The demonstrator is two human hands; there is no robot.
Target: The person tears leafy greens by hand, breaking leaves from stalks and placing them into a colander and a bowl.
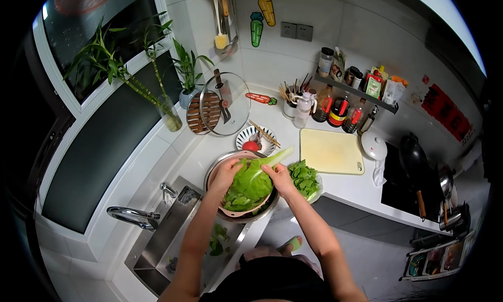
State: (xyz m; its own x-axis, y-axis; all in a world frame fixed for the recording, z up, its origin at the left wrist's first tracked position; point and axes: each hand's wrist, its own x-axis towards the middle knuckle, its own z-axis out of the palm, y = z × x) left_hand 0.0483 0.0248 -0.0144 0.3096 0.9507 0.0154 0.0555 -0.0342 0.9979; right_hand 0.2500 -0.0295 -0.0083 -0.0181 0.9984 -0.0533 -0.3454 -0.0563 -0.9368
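Both my hands hold one large green lettuce leaf [253,179] above a pink colander [238,214]. My left hand [225,175] is closed on the leaf's left edge. Near the pale stem, my right hand [278,177] pinches the other side. More greens lie in the colander under the leaf, partly hidden by it. The colander sits inside a metal basin [212,171] beside the sink. Just right of my right hand stands a bowl of torn green leaves [304,179].
The steel sink [157,260] at left has leaf scraps in it and a chrome faucet [133,216] over it. Behind the basin are a striped plate [268,147] with a tomato [250,146] and chopsticks. A cutting board [331,151], bottles and a wok [412,158] stand right.
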